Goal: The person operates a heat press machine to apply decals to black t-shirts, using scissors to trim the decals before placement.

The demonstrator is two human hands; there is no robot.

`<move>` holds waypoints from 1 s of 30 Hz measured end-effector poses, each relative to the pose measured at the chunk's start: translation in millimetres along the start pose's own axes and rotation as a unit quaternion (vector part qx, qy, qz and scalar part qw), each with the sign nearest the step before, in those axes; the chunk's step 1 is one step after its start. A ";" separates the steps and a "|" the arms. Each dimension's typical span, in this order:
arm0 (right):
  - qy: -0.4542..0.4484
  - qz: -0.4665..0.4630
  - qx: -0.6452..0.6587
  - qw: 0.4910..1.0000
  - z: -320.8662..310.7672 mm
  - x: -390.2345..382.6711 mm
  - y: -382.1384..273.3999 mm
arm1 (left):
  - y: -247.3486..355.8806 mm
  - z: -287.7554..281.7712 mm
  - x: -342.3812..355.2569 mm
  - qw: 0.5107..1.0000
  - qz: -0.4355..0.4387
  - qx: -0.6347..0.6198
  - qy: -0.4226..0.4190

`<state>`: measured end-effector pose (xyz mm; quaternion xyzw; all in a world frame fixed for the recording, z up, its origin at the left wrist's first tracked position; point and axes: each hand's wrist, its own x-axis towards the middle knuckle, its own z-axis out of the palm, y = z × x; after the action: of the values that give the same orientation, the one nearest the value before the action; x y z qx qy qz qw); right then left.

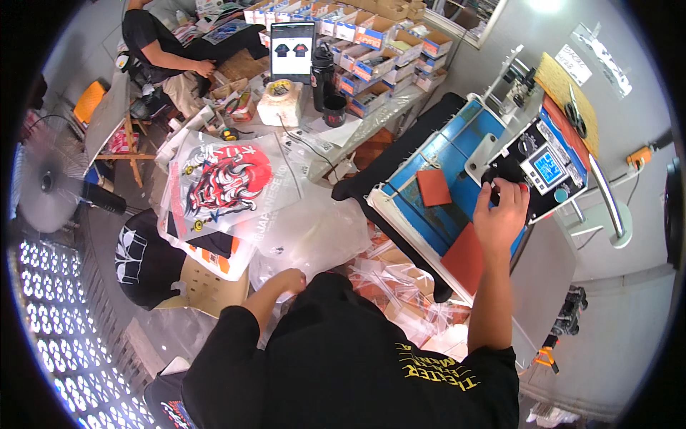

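Observation:
My right hand [502,211] is raised to the heat press [550,168], its fingers curled at the edge of the panel beside the lit blue display [549,168]. What lies under the fingertips is hidden. Below the raised panel, a blue bed [407,194] carries reddish-brown pads [434,187]. My left hand [291,280] hangs low by my body, next to clear plastic sheeting [314,232]; its fingers are mostly out of sight. Ahead of it, a transfer film [225,182] with a red mask print lies over a stack of white and black items.
Crumpled plastic [400,293] covers the floor between me and the press. A fan [50,182] stands left, near a chair [207,286] draped with black cloth. Boxes [357,32], a tablet [292,51] and a black bottle [322,75] fill the back table. Another person [161,50] sits back left.

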<state>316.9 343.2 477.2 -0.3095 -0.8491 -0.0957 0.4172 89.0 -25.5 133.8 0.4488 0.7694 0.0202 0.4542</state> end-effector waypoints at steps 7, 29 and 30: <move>0.027 0.155 0.002 0.988 18.1 1.8 -27.8 | 41.8 -20.3 -1.8 0.945 0.041 -0.168 0.278; 0.014 0.141 -0.127 0.982 27.4 13.7 -18.3 | 12.0 -179.5 221.9 0.927 0.082 -0.332 -0.155; 0.013 0.146 -0.125 0.981 26.3 12.9 -17.5 | 11.7 -185.8 226.4 0.891 0.080 -0.418 -0.161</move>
<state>283.3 346.2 472.1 -0.4785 -0.7708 -0.1430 0.3955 -78.2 211.9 93.8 0.2748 0.5676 0.3034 0.7144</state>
